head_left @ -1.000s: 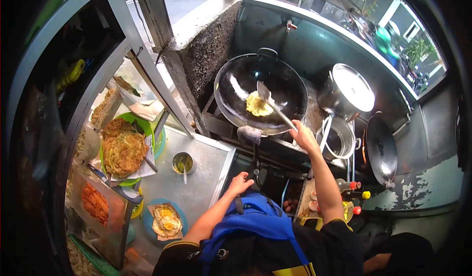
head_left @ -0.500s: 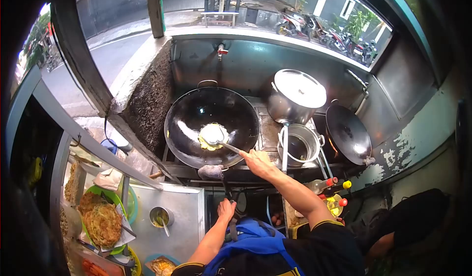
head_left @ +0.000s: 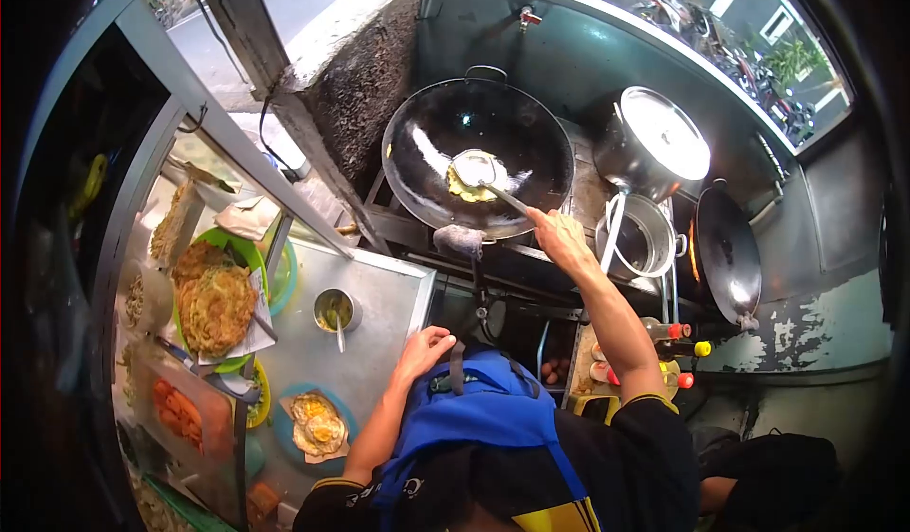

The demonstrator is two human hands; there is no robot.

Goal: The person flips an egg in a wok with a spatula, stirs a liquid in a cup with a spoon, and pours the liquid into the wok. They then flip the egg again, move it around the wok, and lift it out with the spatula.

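My right hand (head_left: 566, 240) is closed around the handle of a metal spatula (head_left: 507, 197) with a rounded head. That head rests on a yellow-and-white egg (head_left: 466, 188) in a large black wok (head_left: 427, 153). Below the wok, my left hand (head_left: 424, 350) is by the counter's edge and the blue bag on my front. Its fingers are loosely extended, with nothing visible in them. A metal cup (head_left: 352, 311) with a spoon in it stands to its left. Nearer me, a fried egg (head_left: 318, 425) lies on paper on a blue plate (head_left: 287, 430).
Right of the wok stand a lidded pot (head_left: 633, 158), a smaller open pot (head_left: 662, 263) and a second wok (head_left: 730, 257). Several sauce bottles (head_left: 668, 330) are beside my right arm. A green plate (head_left: 263, 290) of fried omelettes sits behind the display frame at left.
My view has swung left and down. My left hand has come away from the black fitting below the wok, back toward my body. The spatula stays on the egg.
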